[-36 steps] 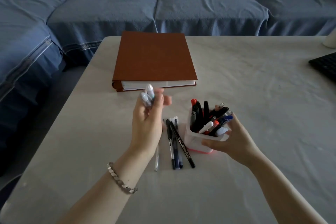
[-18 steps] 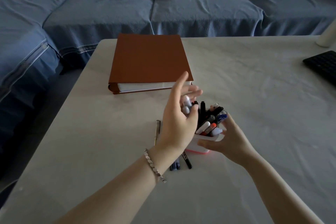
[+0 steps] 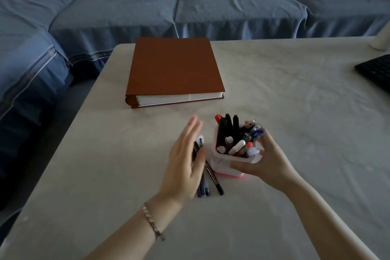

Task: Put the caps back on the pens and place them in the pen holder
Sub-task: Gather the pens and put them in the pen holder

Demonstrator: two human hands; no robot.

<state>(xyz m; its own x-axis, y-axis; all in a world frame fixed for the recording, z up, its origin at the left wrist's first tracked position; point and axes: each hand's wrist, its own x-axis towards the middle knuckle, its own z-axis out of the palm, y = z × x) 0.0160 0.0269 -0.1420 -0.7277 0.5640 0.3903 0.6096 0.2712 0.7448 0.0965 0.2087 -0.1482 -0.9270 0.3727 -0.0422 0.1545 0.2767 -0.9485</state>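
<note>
Leftward from the holder, the left hand has swung away since half a second ago and no longer grasps the pale-capped pens. It hangs empty, fingers straight and motion-blurred, a silver chain bracelet at the wrist. It partly covers the loose dark pens lying on the pale marble-look table. Just right of them stands the translucent white plastic pen holder with a pink base, crammed with black, red and white pens. The right hand grips its right side, thumb along the front wall. A black keyboard sits far right.
</note>
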